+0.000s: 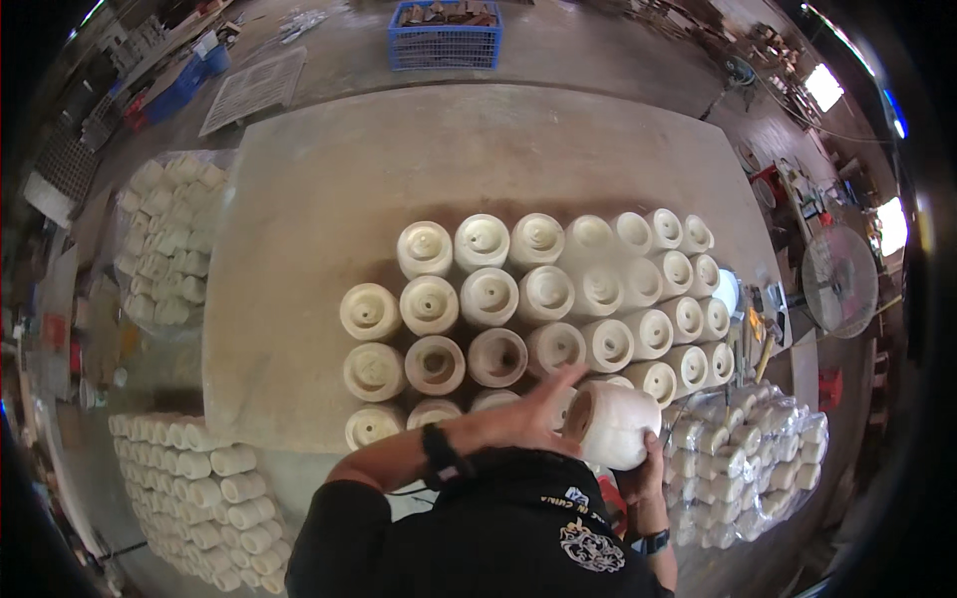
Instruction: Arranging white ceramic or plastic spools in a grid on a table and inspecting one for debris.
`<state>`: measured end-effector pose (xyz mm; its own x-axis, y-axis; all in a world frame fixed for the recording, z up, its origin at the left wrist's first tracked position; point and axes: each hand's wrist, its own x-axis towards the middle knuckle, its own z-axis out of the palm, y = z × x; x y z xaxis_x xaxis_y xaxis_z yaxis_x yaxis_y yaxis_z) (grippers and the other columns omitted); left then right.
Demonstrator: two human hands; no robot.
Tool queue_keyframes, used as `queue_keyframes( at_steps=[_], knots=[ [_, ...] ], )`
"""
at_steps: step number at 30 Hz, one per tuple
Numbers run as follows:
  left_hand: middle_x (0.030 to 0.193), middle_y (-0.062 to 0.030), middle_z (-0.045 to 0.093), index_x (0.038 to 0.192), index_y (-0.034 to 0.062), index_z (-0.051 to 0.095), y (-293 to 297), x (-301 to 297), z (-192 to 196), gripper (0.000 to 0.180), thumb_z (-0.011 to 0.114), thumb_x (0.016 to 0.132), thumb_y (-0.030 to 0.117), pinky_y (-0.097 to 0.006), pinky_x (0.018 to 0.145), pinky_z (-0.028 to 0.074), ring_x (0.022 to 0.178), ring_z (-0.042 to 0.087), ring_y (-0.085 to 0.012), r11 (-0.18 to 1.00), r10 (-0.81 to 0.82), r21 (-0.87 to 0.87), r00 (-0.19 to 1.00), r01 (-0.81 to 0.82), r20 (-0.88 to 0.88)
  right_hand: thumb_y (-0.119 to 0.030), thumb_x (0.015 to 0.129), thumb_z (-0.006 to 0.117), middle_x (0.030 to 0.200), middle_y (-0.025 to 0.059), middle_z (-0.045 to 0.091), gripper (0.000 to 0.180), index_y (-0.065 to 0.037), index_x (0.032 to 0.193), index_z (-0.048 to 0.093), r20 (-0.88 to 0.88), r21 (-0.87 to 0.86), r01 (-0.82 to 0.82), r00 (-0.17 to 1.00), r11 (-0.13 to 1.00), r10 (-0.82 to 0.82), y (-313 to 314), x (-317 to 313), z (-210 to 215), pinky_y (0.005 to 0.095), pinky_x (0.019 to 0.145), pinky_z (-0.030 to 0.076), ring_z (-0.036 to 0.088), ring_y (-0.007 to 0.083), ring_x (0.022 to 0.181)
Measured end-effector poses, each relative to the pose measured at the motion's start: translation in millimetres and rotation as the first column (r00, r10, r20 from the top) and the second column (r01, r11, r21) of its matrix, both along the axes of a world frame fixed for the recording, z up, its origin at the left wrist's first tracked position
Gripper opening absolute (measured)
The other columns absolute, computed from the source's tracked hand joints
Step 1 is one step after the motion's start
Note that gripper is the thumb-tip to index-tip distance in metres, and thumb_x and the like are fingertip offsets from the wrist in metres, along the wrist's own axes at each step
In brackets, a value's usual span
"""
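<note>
cream-white single cylinder between two hands

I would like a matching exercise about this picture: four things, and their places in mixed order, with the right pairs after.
Things
1. Blue crate
2. Large fan
3. Tilted cup
4. Table

Places
A. Under the standing cups
B. Beyond the table's far edge
C. Between left hand and right hand
D. Right of the table

Pairs: 1-B, 2-D, 3-C, 4-A
</note>
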<state>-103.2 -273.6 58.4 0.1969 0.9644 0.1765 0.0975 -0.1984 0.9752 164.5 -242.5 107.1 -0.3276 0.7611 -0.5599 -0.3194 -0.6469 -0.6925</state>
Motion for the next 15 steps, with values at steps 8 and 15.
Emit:
queue_keyframes(
  at_steps=[8, 15],
  knots=[
    [0.145, -0.0216, 0.033, 0.153, 0.0029, 0.017, 40.3, 4.3, 16.8, 0.125, 0.094, 0.059, 0.034, -0.046, 0.117, 0.024, 0.141, 0.03, -0.0346, 0.973, 0.175, -0.215, 0.879, -0.086, 0.443, -0.06, 0.087, 0.062, 0.152, 0.0142, 0.04, 0.09, -0.01, 0.154, 0.028, 0.088, 0.159, -0.194, 0.979, 0.968, 0.182, 13.7, -20.5, 6.3, 0.0503, 0.113, 0.032, 0.044, 0.0314, 0.136],
    [0.149, -0.032, 0.027, 0.152, 0.0137, 0.029, 49.5, -149.5, 30.8, 0.117, 0.092, 0.055, 0.036, -0.058, 0.111, 0.028, 0.136, 0.031, -0.0491, 0.608, 0.678, 0.133, 0.424, -0.783, -0.6, -0.047, 0.097, 0.056, 0.143, 0.0175, 0.049, 0.071, -0.003, 0.148, 0.036, 0.297, 0.209, -0.077, 0.955, 0.975, 0.012, -1.5, 50.3, -30.3, 0.0433, 0.104, 0.041, 0.053, 0.0303, 0.125]
  ],
)
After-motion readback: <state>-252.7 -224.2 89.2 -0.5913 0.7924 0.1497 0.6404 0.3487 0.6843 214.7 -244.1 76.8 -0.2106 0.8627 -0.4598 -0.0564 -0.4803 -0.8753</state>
